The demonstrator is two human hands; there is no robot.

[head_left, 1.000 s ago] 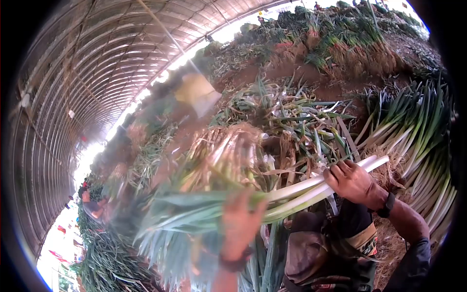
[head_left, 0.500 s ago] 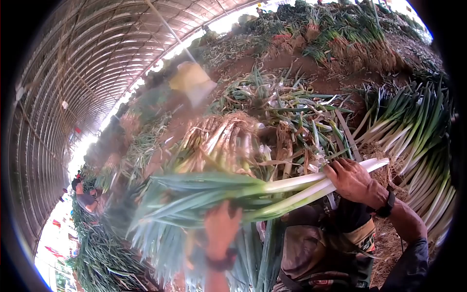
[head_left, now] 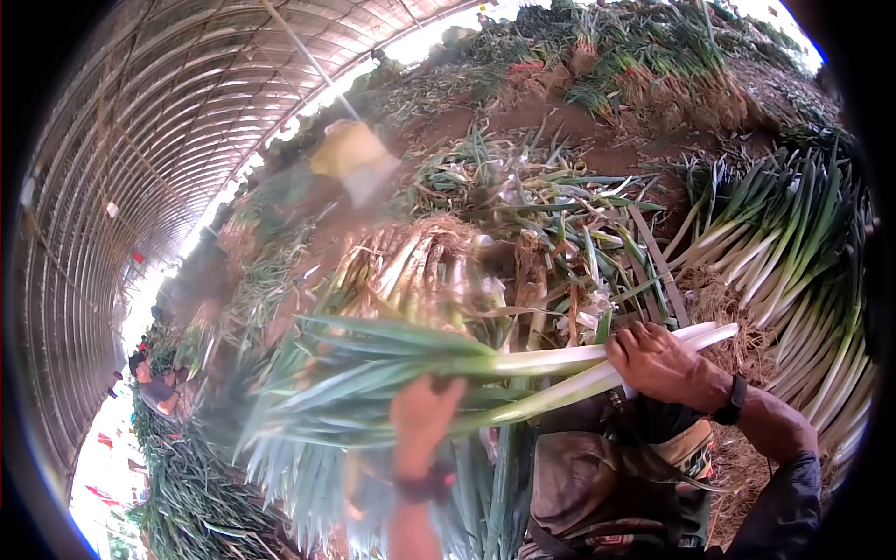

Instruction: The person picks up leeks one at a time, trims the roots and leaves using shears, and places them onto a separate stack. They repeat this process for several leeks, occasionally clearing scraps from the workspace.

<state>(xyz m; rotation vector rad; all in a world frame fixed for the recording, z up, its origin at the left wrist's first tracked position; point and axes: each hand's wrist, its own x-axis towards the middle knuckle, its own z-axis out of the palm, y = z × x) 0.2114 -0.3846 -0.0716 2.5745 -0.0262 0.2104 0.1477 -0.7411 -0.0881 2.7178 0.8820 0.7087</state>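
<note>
Several long green onions (head_left: 551, 361) lie across in front of me, leaves to the left and white root ends to the right. My right hand (head_left: 658, 362), with a dark band on its wrist, is closed around the white stalks close to their ends. Over at the leaves (head_left: 355, 392), my left hand (head_left: 425, 415) is blurred, its curled fingers around the lower leaves. Below it spread more green onion leaves (head_left: 476, 495). Just beyond the held stalks rests a bunch of rooty, brownish-yellow onion stalks (head_left: 415, 266).
Trimmed leaves and peelings (head_left: 569, 210) cover the ground ahead. A row of cleaned green onions (head_left: 793, 243) lies at right, by dry roots (head_left: 733, 476). Bundles are heaped at the back (head_left: 653, 75). A person (head_left: 159, 387) is far left, under an arched roof (head_left: 140, 140).
My right hand has shifted slightly left and down with the white stalks. The two stalks stand further apart near the leaves, while my left hand stays at about the same spot.
</note>
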